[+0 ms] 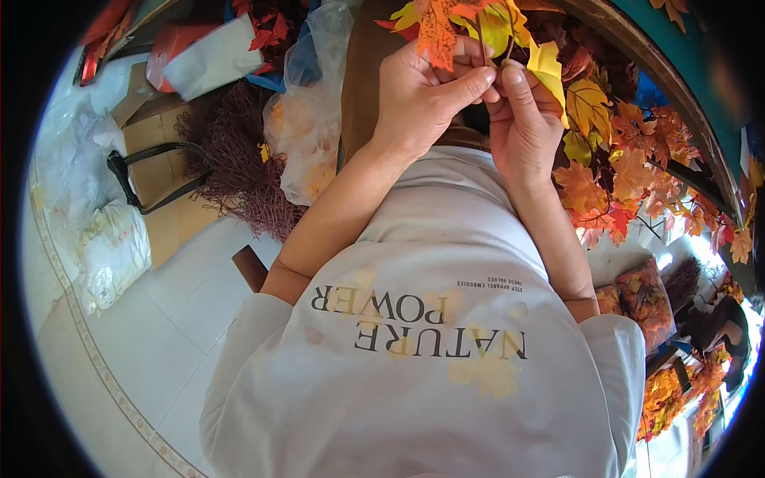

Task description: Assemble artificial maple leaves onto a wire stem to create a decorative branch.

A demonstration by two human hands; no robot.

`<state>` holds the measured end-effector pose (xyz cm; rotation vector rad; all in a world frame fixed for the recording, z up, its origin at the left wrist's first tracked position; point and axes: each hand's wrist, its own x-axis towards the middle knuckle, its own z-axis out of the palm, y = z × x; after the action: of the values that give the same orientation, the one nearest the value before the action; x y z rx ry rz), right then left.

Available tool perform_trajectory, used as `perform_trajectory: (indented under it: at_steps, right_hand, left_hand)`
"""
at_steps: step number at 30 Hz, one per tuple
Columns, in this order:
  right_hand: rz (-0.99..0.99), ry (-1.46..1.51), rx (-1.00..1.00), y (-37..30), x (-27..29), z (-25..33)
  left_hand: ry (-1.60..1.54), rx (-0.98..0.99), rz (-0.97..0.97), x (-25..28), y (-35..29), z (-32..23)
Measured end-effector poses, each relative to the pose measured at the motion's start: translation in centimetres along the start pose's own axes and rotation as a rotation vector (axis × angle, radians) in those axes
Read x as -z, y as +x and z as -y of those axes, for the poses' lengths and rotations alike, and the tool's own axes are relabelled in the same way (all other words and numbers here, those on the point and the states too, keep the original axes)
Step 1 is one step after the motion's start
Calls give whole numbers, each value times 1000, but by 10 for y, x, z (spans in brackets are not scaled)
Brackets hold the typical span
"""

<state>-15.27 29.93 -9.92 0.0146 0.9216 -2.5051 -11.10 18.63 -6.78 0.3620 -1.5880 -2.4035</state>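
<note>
Both of my hands meet at the top of the head view, thumbs nearly touching. My left hand [422, 95] is closed in a pinch around the brown stem of an artificial maple leaf spray [438, 36], whose orange and yellow leaves fan out above the fingers. Close beside it, my right hand [526, 119] also pinches at a thin brown stem, its thumb pointing upward. A yellow leaf [547, 73] lies against the right fingers. The fingers partly hide where the stems come together.
Orange and yellow maple leaves [633, 179] pile up at the right beside a curved table edge [677, 76]. To the left are a clear plastic bag [307, 135], dark brown twigs [239, 159], a cardboard box [159, 175] with a black strap, and white plastic bags [115, 247].
</note>
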Motion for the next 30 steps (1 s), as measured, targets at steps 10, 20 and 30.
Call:
perform_trajectory:
  at_steps: [10, 20, 30]
  right_hand:
    - [8, -18, 25, 0, 2, -3]
    - [-17, -49, 116, 0, 2, -7]
    - [45, 86, -57, -1, -2, 2]
  left_hand:
    - [-36, -27, -10, 0, 3, 4]
    - [-46, -12, -30, -1, 2, 3]
    - [-134, 23, -64, -4, 1, 2]
